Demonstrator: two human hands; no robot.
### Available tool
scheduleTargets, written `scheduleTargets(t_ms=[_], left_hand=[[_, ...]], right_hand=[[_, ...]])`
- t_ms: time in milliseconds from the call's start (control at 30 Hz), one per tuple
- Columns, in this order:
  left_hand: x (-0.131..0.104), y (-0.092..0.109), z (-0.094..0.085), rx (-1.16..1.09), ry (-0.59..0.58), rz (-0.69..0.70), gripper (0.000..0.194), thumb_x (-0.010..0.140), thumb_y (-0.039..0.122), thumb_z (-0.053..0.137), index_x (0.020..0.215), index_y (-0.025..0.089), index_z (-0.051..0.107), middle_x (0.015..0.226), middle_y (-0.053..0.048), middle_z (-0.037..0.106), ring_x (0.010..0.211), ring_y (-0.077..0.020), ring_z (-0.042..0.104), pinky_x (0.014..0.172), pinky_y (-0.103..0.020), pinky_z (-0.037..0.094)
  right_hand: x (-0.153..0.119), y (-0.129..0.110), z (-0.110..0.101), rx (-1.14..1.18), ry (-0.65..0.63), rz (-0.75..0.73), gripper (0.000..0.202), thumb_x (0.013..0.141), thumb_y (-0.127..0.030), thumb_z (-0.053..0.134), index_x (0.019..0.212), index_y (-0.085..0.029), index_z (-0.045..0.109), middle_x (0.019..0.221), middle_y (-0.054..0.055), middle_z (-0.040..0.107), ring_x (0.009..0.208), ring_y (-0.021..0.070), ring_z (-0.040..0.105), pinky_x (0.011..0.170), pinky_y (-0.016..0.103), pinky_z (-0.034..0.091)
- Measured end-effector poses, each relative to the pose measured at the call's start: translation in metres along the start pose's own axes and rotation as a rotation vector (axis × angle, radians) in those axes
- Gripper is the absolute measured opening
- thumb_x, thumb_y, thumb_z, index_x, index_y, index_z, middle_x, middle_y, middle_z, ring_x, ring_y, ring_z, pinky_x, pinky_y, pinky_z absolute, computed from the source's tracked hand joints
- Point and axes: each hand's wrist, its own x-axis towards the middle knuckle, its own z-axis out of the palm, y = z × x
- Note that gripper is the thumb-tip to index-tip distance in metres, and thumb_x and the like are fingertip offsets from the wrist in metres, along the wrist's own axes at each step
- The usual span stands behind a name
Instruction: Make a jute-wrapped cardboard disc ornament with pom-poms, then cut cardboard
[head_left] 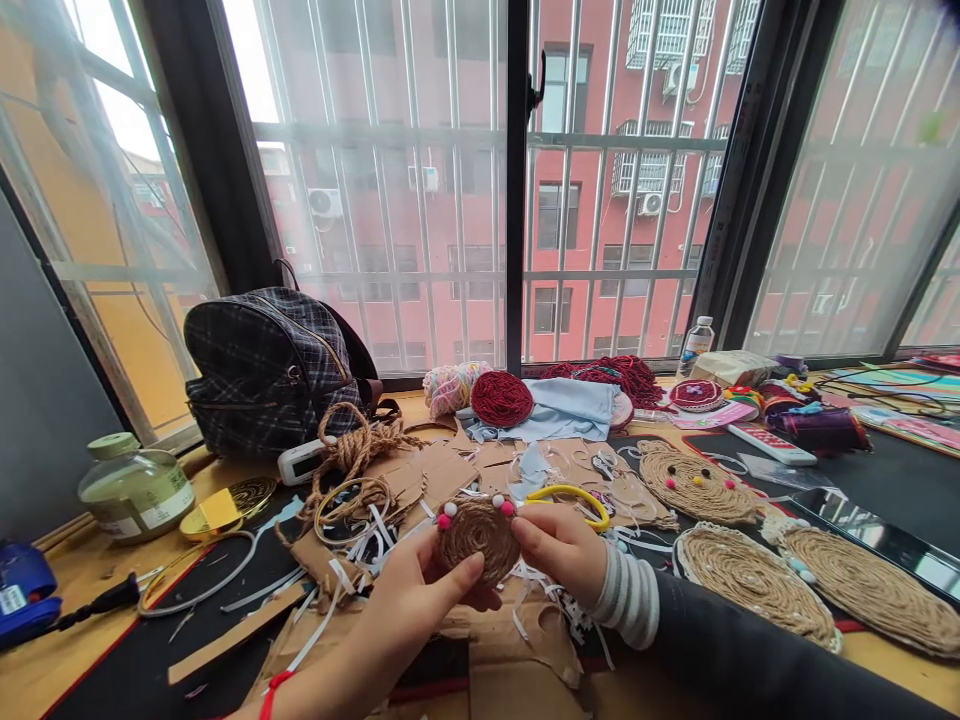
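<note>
Nearest, torn brown cardboard (517,690) lies on the wooden bench (94,585). Above it, both hands have hold of a small round disc of coiled brown twine (471,530). The left hand (409,595) is clamped on it from about 8 o'clock, thumb across the front; the right hand (562,545) has its grip closed on the rim near 2 o'clock, by a pink pompom (508,508). A white pompom (498,501) sits beside that one, and a matching pink and white pair is at 10 o'clock. The spiral looks fully wound and both pairs are in place; whether they are firmly fixed cannot be told. The face of the coil looks otherwise plain.

Just beyond are white paper strips and a yellow plastic ring (574,493) at 1 to 2 o'clock. Toward 3 o'clock lie larger discs — one with a white edging (757,585), and, a little farther, a round twine disc with black, pink and yellow dots (697,482), which looks more fully decorated. A loose bundle of thick brown twine (356,445) is at 10 o'clock. Farther still, a dark red ball of yarn (501,398) sits at 12 o'clock, with a black plaid backpack (270,370) at 10, before the barred window.
</note>
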Motion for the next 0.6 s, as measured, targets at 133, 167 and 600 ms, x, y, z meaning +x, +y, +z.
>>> scheduleTargets(t_ms=[133,167,600], left_hand=[[-0.002,0.0,-0.001,-0.011,-0.037,0.004,0.044,0.061,0.045,0.074,0.085,0.01,0.06,0.072,-0.007,0.068,0.057,-0.0218,0.067,0.057,-0.031,0.054],[-0.002,-0.001,-0.001,-0.013,-0.037,0.011,0.044,0.062,0.044,0.074,0.085,0.01,0.06,0.072,-0.007,0.068,0.057,-0.0217,0.067,0.057,-0.031,0.054],[-0.001,-0.006,-0.005,0.006,-0.12,0.038,0.043,0.065,0.046,0.07,0.088,0.01,0.063,0.073,-0.01,0.07,0.056,-0.0217,0.066,0.055,-0.031,0.053]], right_hand=[[-0.003,0.0,0.002,0.141,-0.057,0.047,0.052,0.086,-0.06,0.03,0.056,-0.018,0.038,0.045,-0.006,0.033,0.041,0.0064,0.029,0.041,0.02,0.024],[-0.004,-0.001,0.003,0.136,-0.054,0.04,0.053,0.086,-0.06,0.03,0.055,-0.018,0.038,0.044,-0.006,0.033,0.041,0.0064,0.03,0.041,0.02,0.024],[-0.008,-0.002,0.005,0.274,-0.168,0.078,0.061,0.083,-0.067,0.027,0.054,-0.016,0.044,0.045,-0.004,0.039,0.04,0.0062,0.034,0.038,0.019,0.025]])
